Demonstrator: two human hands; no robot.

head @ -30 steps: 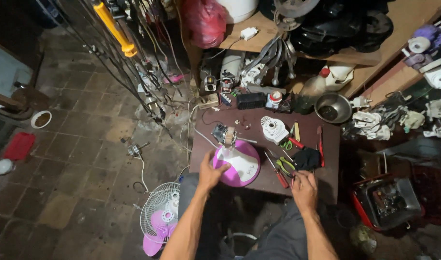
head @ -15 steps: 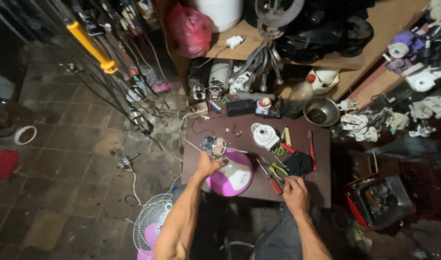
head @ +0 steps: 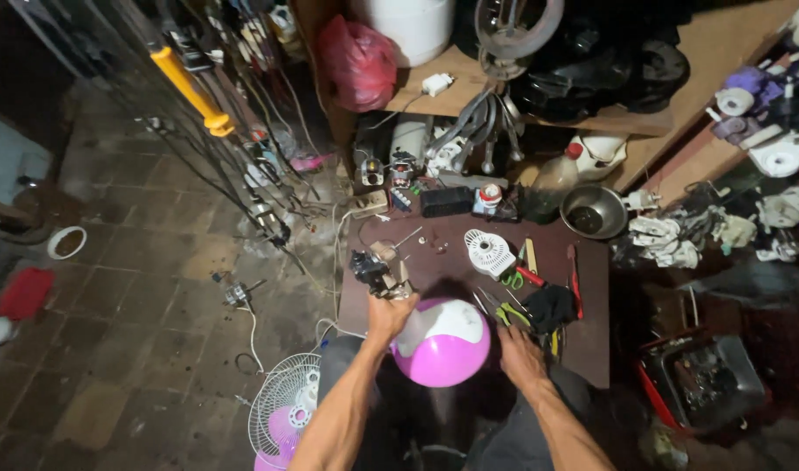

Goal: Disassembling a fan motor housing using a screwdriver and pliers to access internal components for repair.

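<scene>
The left hand (head: 389, 312) covers the base of the small motor (head: 377, 270), so the grip itself cannot be made out. The right hand (head: 520, 353) hides whatever lies beneath its palm, and its fingertips blur into the dark cloth (head: 552, 307). The near edge of the purple-and-white housing (head: 443, 344) hides the table (head: 591, 349) edge behind it. The fan guard (head: 281, 414) is cut off by the bottom edge. The small screws (head: 436, 244) are too tiny to tell apart.
</scene>
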